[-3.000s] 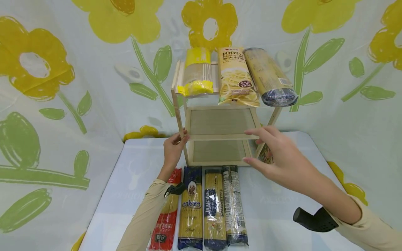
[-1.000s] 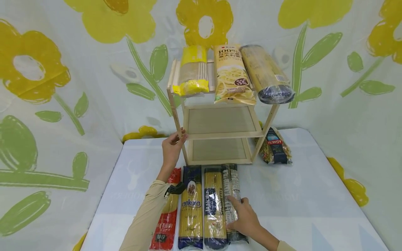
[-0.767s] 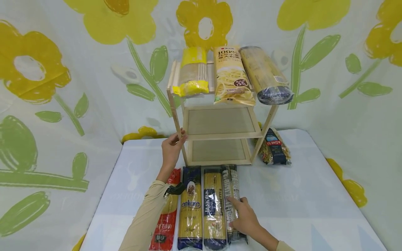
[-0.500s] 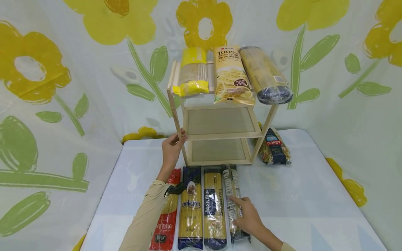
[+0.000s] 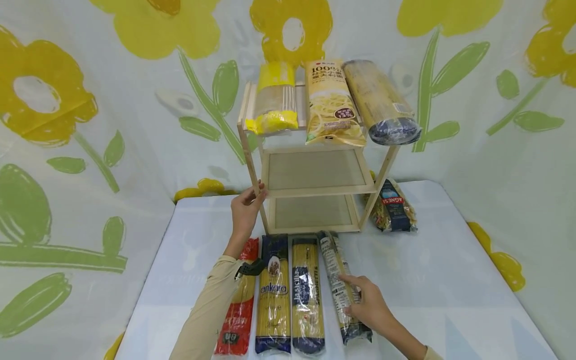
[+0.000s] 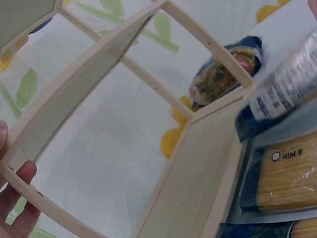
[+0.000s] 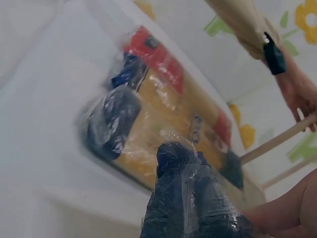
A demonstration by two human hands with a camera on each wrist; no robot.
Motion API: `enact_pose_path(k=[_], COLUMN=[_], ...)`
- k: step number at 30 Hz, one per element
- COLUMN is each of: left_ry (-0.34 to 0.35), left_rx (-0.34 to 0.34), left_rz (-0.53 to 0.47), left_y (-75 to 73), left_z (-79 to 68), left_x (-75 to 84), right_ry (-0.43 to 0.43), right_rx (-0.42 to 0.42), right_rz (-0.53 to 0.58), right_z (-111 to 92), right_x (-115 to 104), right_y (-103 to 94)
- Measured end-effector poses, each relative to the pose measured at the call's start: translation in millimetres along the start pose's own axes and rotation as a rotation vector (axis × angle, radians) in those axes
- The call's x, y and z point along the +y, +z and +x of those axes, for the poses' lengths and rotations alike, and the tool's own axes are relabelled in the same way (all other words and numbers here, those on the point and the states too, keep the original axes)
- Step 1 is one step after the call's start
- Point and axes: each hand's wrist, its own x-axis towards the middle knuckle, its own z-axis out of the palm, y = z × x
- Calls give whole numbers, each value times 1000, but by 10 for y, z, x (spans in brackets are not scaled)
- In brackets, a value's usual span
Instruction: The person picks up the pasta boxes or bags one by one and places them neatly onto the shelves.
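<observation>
My left hand (image 5: 244,214) grips the left front post of a wooden shelf rack (image 5: 321,191), thumb and fingers around the wood in the left wrist view. My right hand (image 5: 370,306) holds a spaghetti pack (image 5: 334,265) with grey-white printed labelling by its right side, thumb and fingers spread along it. That pack slants, its lower end out to the right. In the right wrist view its dark crinkled end (image 7: 190,198) fills the foreground. Left of it lie a Spaghetti 5 pack (image 5: 308,300), a blue ankara pack (image 5: 273,300) and a red pasta pack (image 5: 238,317), side by side.
On the rack's top shelf rest a yellow noodle pack (image 5: 274,102), a cream noodle bag (image 5: 333,102) and a clear spaghetti pack (image 5: 380,100). An AGNESI pasta bag (image 5: 393,207) lies behind the right post. A flowered cloth (image 5: 495,165) hangs around the white table (image 5: 427,280).
My right hand came down from beside the rack to the rightmost spaghetti pack, took hold of it and swung its lower end right, away from its neighbour. My left hand stays on the post.
</observation>
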Motion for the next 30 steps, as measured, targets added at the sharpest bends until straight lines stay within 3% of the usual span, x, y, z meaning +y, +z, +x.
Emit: enact_pose_path(k=[11, 21, 30], left_ry=[22, 5, 14], left_rx=[-11, -7, -6], left_rz=[-8, -3, -32], left_y=[3, -14, -17], left_z=[17, 16, 28], left_x=[-32, -12, -25], right_ry=[-36, -217, -311], right_rx=[33, 113, 133], right_rz=[-64, -157, -187], right_z=[-169, -345, -441], right_x=[-382, -771, -939], right_y=[-414, -796, -930])
